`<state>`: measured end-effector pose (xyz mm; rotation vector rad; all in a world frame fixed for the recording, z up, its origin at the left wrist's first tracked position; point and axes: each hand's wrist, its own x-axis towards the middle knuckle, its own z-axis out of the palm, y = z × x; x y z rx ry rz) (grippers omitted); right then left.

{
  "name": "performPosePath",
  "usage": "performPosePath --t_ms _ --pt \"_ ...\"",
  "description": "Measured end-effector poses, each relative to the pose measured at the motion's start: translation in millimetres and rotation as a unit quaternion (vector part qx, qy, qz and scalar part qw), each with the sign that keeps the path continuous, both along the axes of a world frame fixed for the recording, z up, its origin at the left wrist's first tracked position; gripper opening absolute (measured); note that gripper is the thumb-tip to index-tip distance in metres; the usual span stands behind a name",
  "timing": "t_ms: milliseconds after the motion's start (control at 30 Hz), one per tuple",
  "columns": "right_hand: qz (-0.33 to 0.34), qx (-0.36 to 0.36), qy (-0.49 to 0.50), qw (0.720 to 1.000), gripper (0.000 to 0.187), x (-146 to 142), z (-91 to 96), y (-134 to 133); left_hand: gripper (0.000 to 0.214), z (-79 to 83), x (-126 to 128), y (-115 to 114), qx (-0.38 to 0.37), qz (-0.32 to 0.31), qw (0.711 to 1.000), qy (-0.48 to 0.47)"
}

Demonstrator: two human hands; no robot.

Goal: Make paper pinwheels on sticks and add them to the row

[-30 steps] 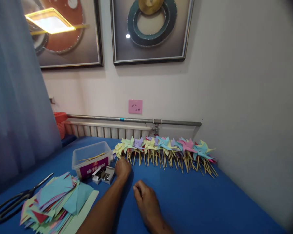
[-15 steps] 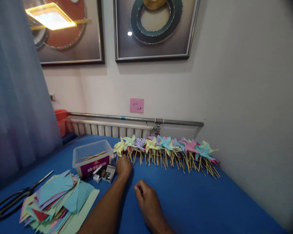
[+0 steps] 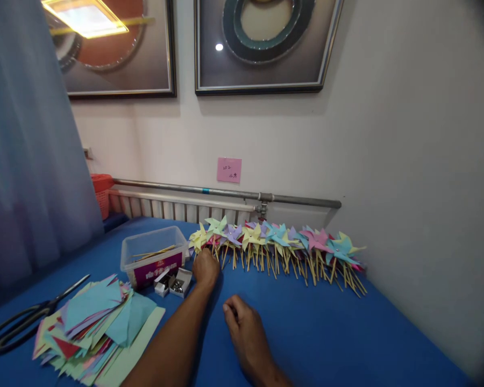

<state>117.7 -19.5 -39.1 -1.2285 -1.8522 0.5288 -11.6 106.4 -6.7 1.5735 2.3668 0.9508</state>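
A long row of paper pinwheels [image 3: 276, 236] on thin wooden sticks lies along the far side of the blue-covered table. At the row's left end, my left hand [image 3: 205, 267] is closed around the stick of a yellow pinwheel [image 3: 200, 236]; its fingertips are mostly hidden behind the hand. Nearer to me, my right hand [image 3: 245, 330] rests on the blue cover with its fingers curled in, and nothing shows in it. Left of my left hand stands a clear plastic box [image 3: 153, 241] with a few sticks inside. Two small white boxes [image 3: 181, 283] of metal pins sit before it.
A pile of cut coloured paper [image 3: 92, 317] lies at the front left, beside black-handled scissors [image 3: 28, 320]. A blue curtain [image 3: 28, 140] hangs at the left. Behind the table run a metal pipe [image 3: 177, 188] and a white radiator [image 3: 161, 207]; a red basket [image 3: 101, 193] stands back left.
The camera view has shifted slightly, so the wall and table sit a little differently in the picture. Both hands stay in nearly the same places, and the pinwheels lie as before.
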Motion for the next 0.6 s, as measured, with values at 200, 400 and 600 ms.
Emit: performPosePath --t_ms 200,400,600 --pt "-0.001 0.004 -0.004 1.0 0.025 0.6 0.4 -0.1 0.026 1.5 2.5 -2.0 -0.005 -0.006 1.0 -0.009" --pt "0.0 0.009 0.0 1.0 0.025 0.5 -1.1 0.7 0.025 1.9 2.9 -1.7 -0.002 -0.002 1.0 0.001" --pt "-0.001 -0.013 -0.014 1.0 0.025 0.7 1.5 0.6 0.023 2.4 0.4 -1.4 0.001 -0.005 1.0 0.008"
